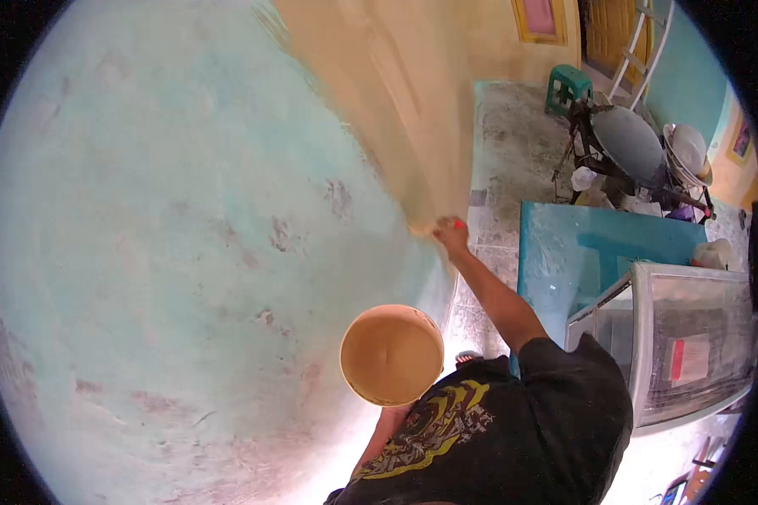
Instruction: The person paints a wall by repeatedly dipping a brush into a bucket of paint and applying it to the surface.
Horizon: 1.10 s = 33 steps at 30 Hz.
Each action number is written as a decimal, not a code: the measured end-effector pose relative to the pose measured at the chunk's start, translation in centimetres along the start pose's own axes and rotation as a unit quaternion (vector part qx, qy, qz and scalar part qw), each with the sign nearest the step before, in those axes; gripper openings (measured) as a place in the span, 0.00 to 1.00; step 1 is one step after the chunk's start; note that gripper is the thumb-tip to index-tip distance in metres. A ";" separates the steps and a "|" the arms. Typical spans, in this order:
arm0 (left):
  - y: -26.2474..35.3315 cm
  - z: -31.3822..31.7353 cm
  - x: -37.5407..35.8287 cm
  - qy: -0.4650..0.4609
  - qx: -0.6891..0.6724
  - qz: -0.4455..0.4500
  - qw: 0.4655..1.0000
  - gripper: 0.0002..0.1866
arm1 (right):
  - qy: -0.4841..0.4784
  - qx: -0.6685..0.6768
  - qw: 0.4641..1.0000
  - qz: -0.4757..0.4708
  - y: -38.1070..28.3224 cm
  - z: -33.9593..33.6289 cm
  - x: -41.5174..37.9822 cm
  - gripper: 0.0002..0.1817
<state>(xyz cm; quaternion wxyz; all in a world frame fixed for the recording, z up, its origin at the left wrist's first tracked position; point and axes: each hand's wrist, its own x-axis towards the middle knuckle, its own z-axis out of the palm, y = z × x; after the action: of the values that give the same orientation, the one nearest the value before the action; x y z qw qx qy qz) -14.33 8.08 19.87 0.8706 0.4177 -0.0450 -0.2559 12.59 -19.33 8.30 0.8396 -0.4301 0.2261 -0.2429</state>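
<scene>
**Painting a wall: brush at the paint edge, bucket held below**

Brush (457, 224): only a red handle tip shows, at centre frame, pressed to the wall (168, 210) at the lower end of the tan painted band (396, 93). The bristles are blurred; cannot make them out.

Right hand (451, 237): grip closed around the brush, arm stretched out from the black sleeve toward the wall.

Bucket (392, 354): lower centre of frame, round, filled with tan paint, rim tilted toward the camera. It sits just beside the wall, below the brush.

Left hand (393, 414): under the bucket, mostly hidden by it. It seems to carry the bucket, though how the fingers close cannot be told.

Wall: pale turquoise, with worn patches and pinkish stains toward the lower left. The tan band runs from top centre down to the brush.

Surroundings: a black shirt with yellow print (497, 429) at bottom centre. A glass-fronted cabinet (691, 345) at right. A turquoise panel (581, 252) behind it. A green stool (568, 86) and a ladder (640, 42) at upper right, with a cluttered stand (640, 160) near them.
</scene>
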 end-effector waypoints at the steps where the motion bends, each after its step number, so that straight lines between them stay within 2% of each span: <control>1: -0.3 -0.4 -0.3 0.000 0.007 0.008 1.000 0.39 | 0.018 0.010 1.000 0.002 -0.3 -1.1 -2.3 0.11; 2: -0.7 -0.7 -0.5 -0.001 0.015 0.018 1.000 0.40 | 0.035 0.019 0.999 0.002 -2.2 -1.3 -3.9 0.08; 5: -1.8 -1.3 -0.7 0.001 0.061 0.058 0.996 0.43 | -0.044 0.088 0.989 -0.110 -12.0 0.9 -8.3 0.03; 7: -2.7 -2.0 -0.8 0.004 0.117 0.101 0.988 0.44 | -0.164 -0.001 0.978 -0.126 -21.5 3.3 -12.6 0.03; 9: -3.2 -2.7 -0.5 0.009 0.208 0.158 0.965 0.46 | -0.330 -0.088 0.926 -0.161 -27.4 4.6 -16.9 0.05; 12: -3.9 -4.0 -0.5 0.037 0.304 0.228 0.924 0.49 | -0.537 -0.281 0.779 -0.162 -32.1 6.4 -23.3 0.07; 14: -4.1 -4.4 -0.5 0.039 0.224 0.217 0.949 0.51 | -0.618 -0.387 0.636 -0.254 -31.4 7.8 -27.3 0.05; 16: -3.5 -4.0 -0.4 0.024 0.038 0.179 0.983 0.52 | -0.615 -0.534 0.488 -0.312 -29.3 8.7 -30.7 0.08; 19: -2.3 -2.9 -1.0 0.003 -0.238 0.095 0.967 0.53 | -0.655 -0.569 0.383 -0.318 -26.0 9.4 -31.8 0.09; 21: -1.9 -2.6 -0.9 0.012 -0.223 0.121 0.967 0.54 | -0.644 -0.582 0.349 -0.353 -23.4 9.4 -30.7 0.09; 22: -1.8 -2.7 -0.3 0.027 -0.116 0.175 0.977 0.54 | -0.640 -0.588 0.332 -0.368 -22.9 9.5 -30.6 0.09; 24: -2.3 -3.3 0.3 0.065 0.101 0.259 0.958 0.55 | -0.630 -0.585 0.351 -0.371 -23.1 10.0 -30.7 0.10; 25: -2.7 -3.4 0.3 0.080 0.167 0.282 0.941 0.52 | -0.621 -0.598 0.353 -0.362 -24.2 10.4 -30.9 0.10; 26: -2.7 -3.3 0.7 0.081 0.176 0.285 0.939 0.50 | -0.618 -0.591 0.391 -0.342 -25.7 10.7 -30.9 0.11; 27: -2.2 -3.1 0.8 0.043 0.038 0.229 0.972 0.48 | -0.615 -0.582 0.427 -0.318 -27.2 11.0 -30.9 0.12; 28: -1.6 -3.0 1.0 0.012 -0.126 0.164 0.978 0.47 | -0.605 -0.578 0.458 -0.302 -28.4 11.0 -30.6 0.12; 29: -1.2 -3.0 0.9 -0.007 -0.266 0.101 0.959 0.45 | -0.592 -0.574 0.489 -0.285 -29.4 10.9 -30.2 0.12; 31: -0.6 -2.7 0.7 -0.021 -0.376 0.047 0.925 0.43 | -0.569 -0.548 0.558 -0.254 -31.4 10.7 -29.6 0.14; 33: -0.3 -2.4 1.2 -0.024 -0.413 0.023 0.910 0.42 | -0.544 -0.554 0.572 -0.265 -31.9 10.0 -28.7 0.15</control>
<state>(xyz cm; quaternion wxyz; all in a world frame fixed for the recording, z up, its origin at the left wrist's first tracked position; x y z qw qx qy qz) -12.70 9.05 17.95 0.9697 0.0133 0.0347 -0.2414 -10.69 -12.24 45.05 0.3003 -0.9032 -0.3067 -0.0017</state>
